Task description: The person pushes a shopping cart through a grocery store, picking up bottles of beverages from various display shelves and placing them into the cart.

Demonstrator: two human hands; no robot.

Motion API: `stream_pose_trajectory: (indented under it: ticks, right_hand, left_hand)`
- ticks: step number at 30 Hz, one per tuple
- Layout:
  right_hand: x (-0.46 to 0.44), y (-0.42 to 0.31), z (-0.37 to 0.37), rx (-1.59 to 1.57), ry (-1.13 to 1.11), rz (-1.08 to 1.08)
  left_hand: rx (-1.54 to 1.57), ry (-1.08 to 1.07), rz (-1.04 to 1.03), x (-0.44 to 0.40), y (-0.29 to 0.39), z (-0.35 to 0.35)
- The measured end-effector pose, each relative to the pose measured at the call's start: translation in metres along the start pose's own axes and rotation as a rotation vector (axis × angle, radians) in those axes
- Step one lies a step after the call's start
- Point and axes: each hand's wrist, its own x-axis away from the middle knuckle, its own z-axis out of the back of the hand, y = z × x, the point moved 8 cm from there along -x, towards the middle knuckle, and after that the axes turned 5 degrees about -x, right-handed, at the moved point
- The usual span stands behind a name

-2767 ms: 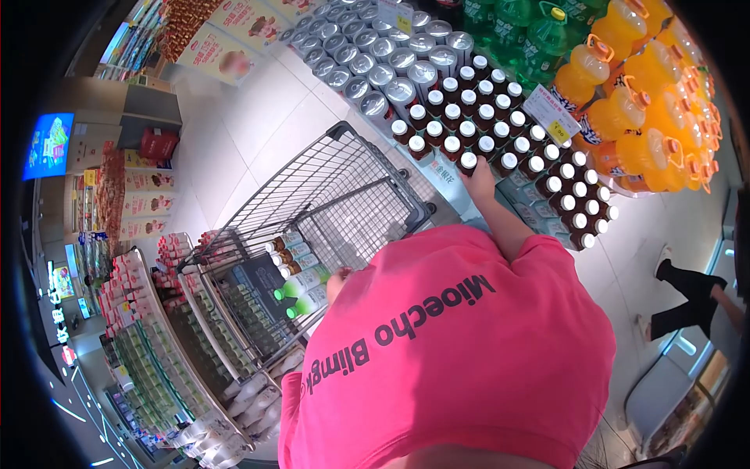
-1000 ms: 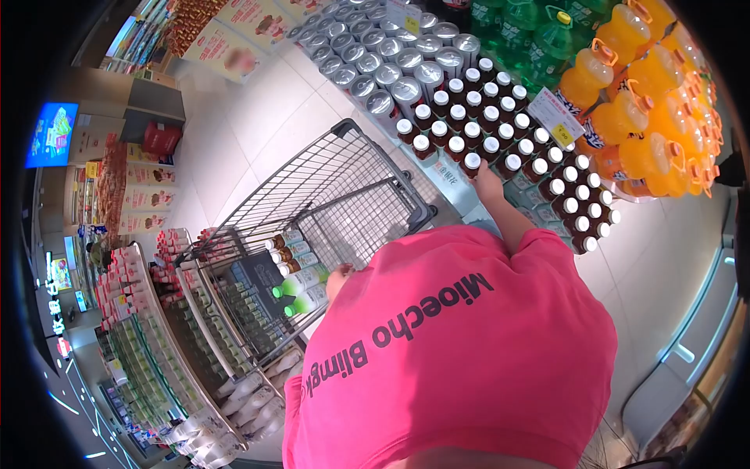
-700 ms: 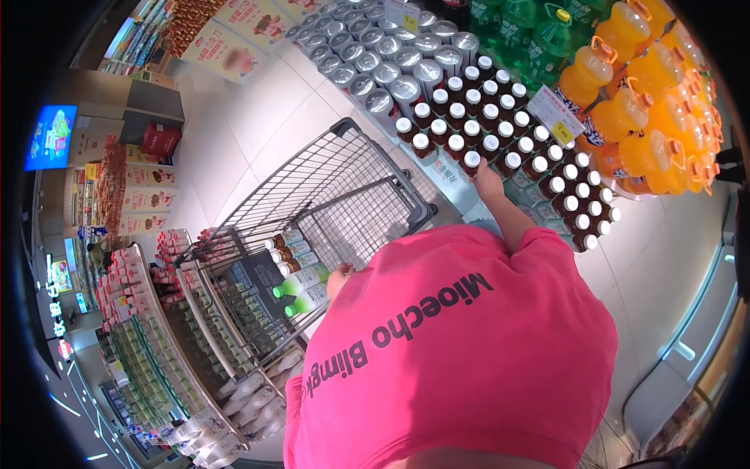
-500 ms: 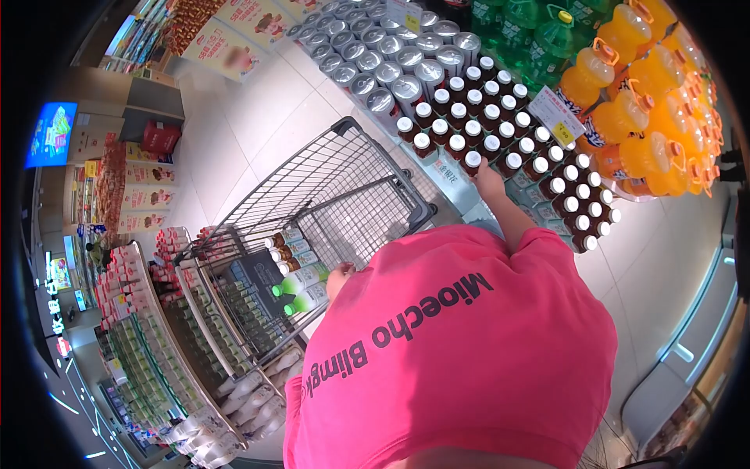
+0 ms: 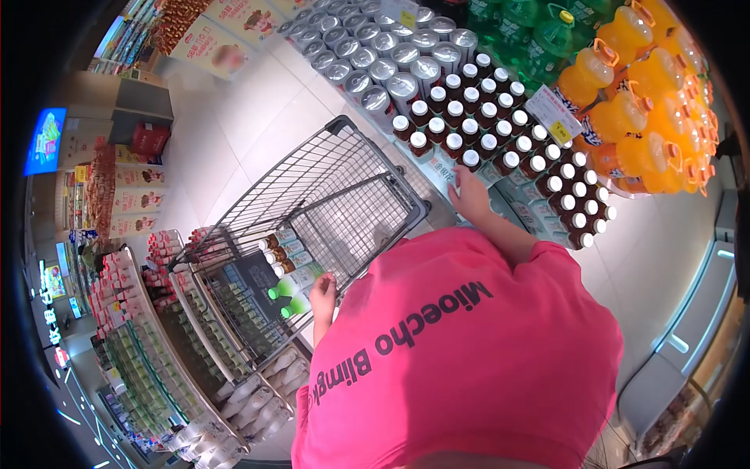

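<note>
My right hand (image 5: 469, 195) is open, its fingers apart and empty, just in front of the dark bottles with white caps (image 5: 470, 158). These stand in rows on a pale green display with printed sides (image 5: 440, 170). My left hand (image 5: 323, 293) is curled, fingertips together, at the near side of the wire shopping cart (image 5: 351, 211); what it may hold is hidden. Inside the cart lie several white-capped bottles (image 5: 285, 252) and two green-capped bottles (image 5: 291, 293), the latter just left of my left hand.
Silver cans (image 5: 383, 70), green bottles (image 5: 551, 39) and large orange bottles (image 5: 656, 148) stand beyond the dark ones, with a price card (image 5: 553, 111) between. Shelving with red and green goods (image 5: 144, 352) is at the left. A grey counter (image 5: 664, 375) is at the right.
My right hand has drawn back from a dark bottle at the front edge and its fingers have spread. My left hand has moved slightly left and now shows more fully.
</note>
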Motion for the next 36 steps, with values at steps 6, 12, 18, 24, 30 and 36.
stream_pose_trajectory:
  ticks: [6, 12, 18, 24, 30, 36]
  right_hand:
    - [0.017, -0.091, -0.084, -0.211, -0.475, 0.509]
    - [0.024, -0.089, -0.148, -0.018, -0.587, 0.416]
    - [0.016, -0.102, -0.144, 0.102, -0.516, 0.408]
    - [0.002, -0.115, -0.15, 0.096, -0.4, 0.511]
    - [-0.017, -0.13, -0.165, 0.098, -0.34, 0.589]
    - [-0.034, -0.156, -0.187, 0.112, -0.356, 0.62]
  left_hand:
    - [-0.449, 0.152, -0.04, 0.015, -0.027, 0.066]
    - [-0.734, 0.141, 0.07, 0.015, -0.06, 0.107]
    - [-0.662, 0.083, 0.274, 0.019, -0.099, 0.113]
    - [-0.73, 0.121, 0.361, 0.01, -0.075, 0.12]
    - [-0.706, 0.241, 0.339, -0.002, -0.07, 0.138]
    - [-0.72, 0.244, 0.35, -0.025, -0.076, 0.159]
